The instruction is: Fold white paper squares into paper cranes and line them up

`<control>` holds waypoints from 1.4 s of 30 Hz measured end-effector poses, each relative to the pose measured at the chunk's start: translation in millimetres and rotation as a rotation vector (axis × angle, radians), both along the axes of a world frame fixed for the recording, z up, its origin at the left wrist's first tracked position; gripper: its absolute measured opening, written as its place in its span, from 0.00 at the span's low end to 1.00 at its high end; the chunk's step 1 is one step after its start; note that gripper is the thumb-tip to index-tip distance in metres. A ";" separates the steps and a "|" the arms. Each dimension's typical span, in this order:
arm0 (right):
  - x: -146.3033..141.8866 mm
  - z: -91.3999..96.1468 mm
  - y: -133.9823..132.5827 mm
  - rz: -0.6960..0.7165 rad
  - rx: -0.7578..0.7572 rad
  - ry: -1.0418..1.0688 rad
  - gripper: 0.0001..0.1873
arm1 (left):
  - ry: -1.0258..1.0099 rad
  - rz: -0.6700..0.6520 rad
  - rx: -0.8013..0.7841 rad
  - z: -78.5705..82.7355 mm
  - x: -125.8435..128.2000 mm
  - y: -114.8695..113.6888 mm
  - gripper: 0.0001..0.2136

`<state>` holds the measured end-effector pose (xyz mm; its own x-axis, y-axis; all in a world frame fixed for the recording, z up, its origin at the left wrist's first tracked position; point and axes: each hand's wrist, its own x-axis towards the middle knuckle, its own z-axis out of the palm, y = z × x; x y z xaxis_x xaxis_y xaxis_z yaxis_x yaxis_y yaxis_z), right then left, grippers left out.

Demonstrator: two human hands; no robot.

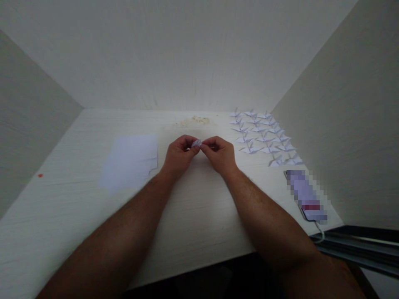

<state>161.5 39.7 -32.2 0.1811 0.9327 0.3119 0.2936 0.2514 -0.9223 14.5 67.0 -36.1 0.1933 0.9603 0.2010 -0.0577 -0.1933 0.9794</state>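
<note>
Between my two hands, over the middle of the white table (199, 224), is a small piece of folded white paper (196, 143). My left hand (181, 153) pinches it between thumb and fingers. From the other side, the thumb and fingertips of my right hand (220, 151) close on its right edge. Much of the folded paper is covered by my fingers, so its exact shape is hard to make out. Rows of folded white paper cranes (263, 136) stand at the back right, beyond my right hand. Left of my left hand lie white paper sheets (131, 160).
A phone (304, 195) with a blurred screen lies at the right edge, a cable (320, 232) running from it. Pale marks (201, 120) show on the tabletop near the back wall (187, 54). A small orange bit (40, 175) is at far left. Walls enclose both sides.
</note>
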 end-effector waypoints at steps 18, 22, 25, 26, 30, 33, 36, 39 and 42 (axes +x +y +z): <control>-1.8 4.0 -3.0 -0.010 -0.007 -0.154 0.07 | 0.058 0.007 0.021 -0.9 -0.7 0.4 0.08; -2.7 4.5 -3.7 -0.009 0.001 -0.181 0.07 | 0.069 0.029 0.008 0.9 -0.6 0.3 0.07; -3.1 4.8 -3.9 -0.030 -0.009 -0.222 0.08 | 0.075 0.028 0.002 2.6 -0.6 -0.6 0.07; -3.2 4.9 -4.0 -0.032 -0.015 -0.233 0.08 | 0.074 0.025 -0.002 2.8 -0.6 -0.9 0.07; -3.7 5.7 -4.7 -0.022 -0.021 -0.213 0.08 | 0.047 0.017 -0.018 2.5 -0.9 -1.0 0.07; -3.7 6.1 -4.9 -0.005 -0.011 -0.160 0.06 | 0.027 0.018 -0.030 2.7 -0.9 -0.8 0.08; -3.7 5.8 -4.5 -0.008 -0.034 -0.167 0.07 | 0.012 0.008 -0.037 3.7 -0.7 -1.3 0.08; -4.0 5.4 -4.1 -0.017 -0.046 -0.193 0.08 | 0.016 -0.002 -0.031 4.3 -0.5 -2.3 0.09; -4.3 5.2 -4.4 -0.019 -0.043 -0.209 0.09 | 0.016 0.009 -0.022 4.3 -0.5 -3.0 0.09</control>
